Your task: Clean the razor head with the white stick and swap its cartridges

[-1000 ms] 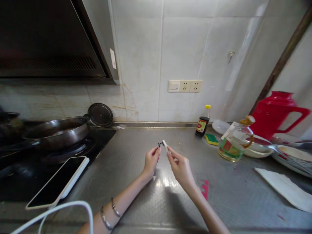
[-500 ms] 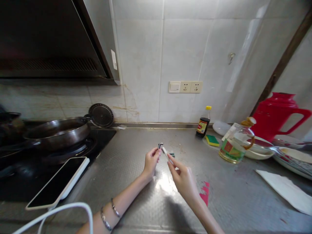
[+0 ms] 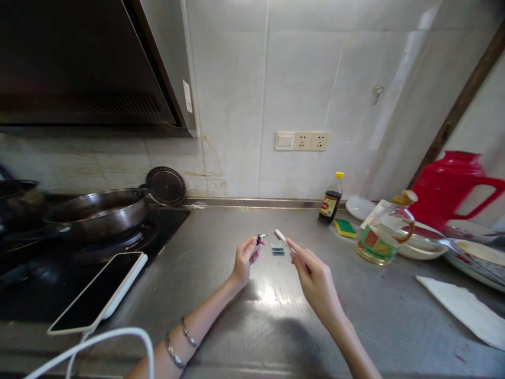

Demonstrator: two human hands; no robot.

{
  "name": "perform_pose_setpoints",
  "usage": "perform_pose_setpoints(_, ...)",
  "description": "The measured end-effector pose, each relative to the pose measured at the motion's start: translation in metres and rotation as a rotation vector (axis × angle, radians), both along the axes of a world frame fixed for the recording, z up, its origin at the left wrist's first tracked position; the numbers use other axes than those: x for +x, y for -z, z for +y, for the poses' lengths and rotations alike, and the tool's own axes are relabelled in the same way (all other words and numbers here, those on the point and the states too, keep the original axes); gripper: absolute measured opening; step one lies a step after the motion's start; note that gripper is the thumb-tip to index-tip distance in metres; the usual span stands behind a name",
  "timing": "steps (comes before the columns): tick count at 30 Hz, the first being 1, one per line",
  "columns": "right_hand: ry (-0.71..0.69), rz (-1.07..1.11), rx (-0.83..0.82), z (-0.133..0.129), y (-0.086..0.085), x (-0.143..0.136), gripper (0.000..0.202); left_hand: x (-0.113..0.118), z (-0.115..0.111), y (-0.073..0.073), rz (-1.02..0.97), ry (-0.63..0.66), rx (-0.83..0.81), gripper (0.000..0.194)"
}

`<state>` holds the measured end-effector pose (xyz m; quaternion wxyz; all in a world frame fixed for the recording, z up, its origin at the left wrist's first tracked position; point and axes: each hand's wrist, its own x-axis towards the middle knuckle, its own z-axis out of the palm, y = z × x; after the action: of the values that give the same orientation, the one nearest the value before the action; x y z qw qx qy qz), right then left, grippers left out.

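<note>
Near the middle of the steel counter, my left hand is closed on a small dark and silver metal tool, whose exact kind is too small to tell. A white stick-like tool is pinched in my right hand, its tip pointing up and left. The two tools are a short gap apart. Between the hands, just beyond them, a small clear case with dark green strips lies on the counter.
At the left, a phone with a white cable lies by the stove with a pan. To the right stand a sauce bottle, a sponge, an oil jug, bowls, a red thermos and a paper sheet.
My right hand has moved right with the white tool, away from my left hand. The clear case now shows between them. The red piece beside my right wrist is mostly covered.
</note>
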<state>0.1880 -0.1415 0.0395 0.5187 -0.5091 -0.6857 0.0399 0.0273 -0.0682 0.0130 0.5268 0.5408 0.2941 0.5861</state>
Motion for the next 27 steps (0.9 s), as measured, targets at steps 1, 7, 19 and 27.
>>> perform_pose_setpoints(1,0.021,-0.008,0.011,-0.001,-0.001,0.001,0.038,0.0,0.0,-0.001,0.013,-0.021,0.008,0.042)
perform_pose_setpoints(7,-0.094,-0.129,-0.008,-0.015,-0.003,-0.006,0.036,0.0,0.005,0.0,0.178,-0.185,-0.012,0.06)
perform_pose_setpoints(19,-0.031,-0.141,-0.037,-0.041,0.012,-0.033,0.039,0.004,0.006,0.012,0.189,-0.184,-0.1,0.052)
perform_pose_setpoints(27,-0.12,-0.126,-0.084,-0.042,0.008,-0.034,0.038,0.007,0.004,0.017,0.131,-0.146,-0.114,0.052)
